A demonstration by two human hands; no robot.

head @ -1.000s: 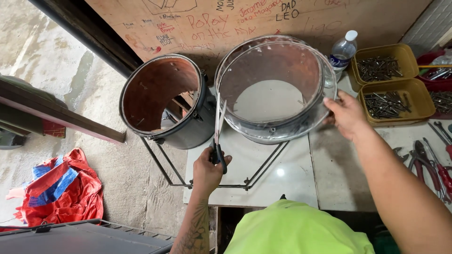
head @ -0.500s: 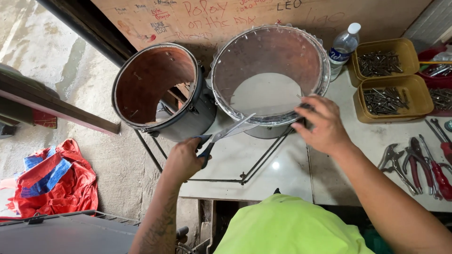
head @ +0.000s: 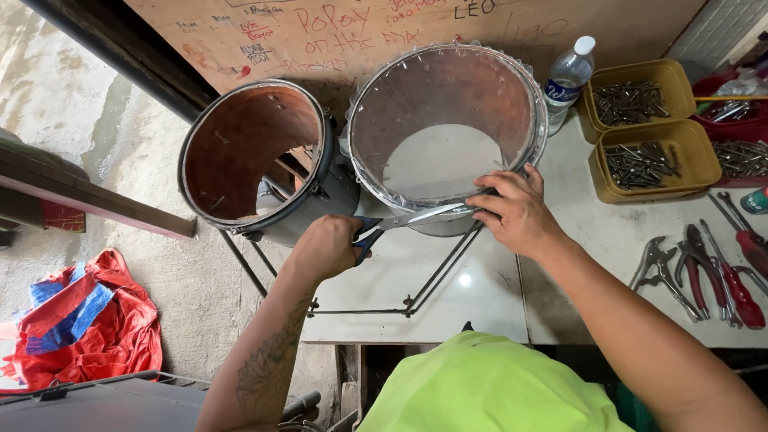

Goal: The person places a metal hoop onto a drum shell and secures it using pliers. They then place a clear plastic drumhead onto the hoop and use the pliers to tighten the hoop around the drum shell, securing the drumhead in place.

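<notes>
Left hand (head: 326,248) is clenched on scissors (head: 416,218), blades at the near rim of the film-covered drum (head: 448,128) on the table (head: 624,240). Right hand (head: 516,212) pinches the film edge there. Blades sit close to those fingers, so a slip could nick them or tear the film.

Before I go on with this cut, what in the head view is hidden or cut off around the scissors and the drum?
- Head view: the tips of the blue-handled scissors are covered by the right hand.
- The scissor handles sit inside the left hand, so the grip is unseen.
- The near rim of the clear-film-covered round drum shell is hidden behind the right hand.
- The red-handled pliers are partly cut off by the right edge.
</notes>
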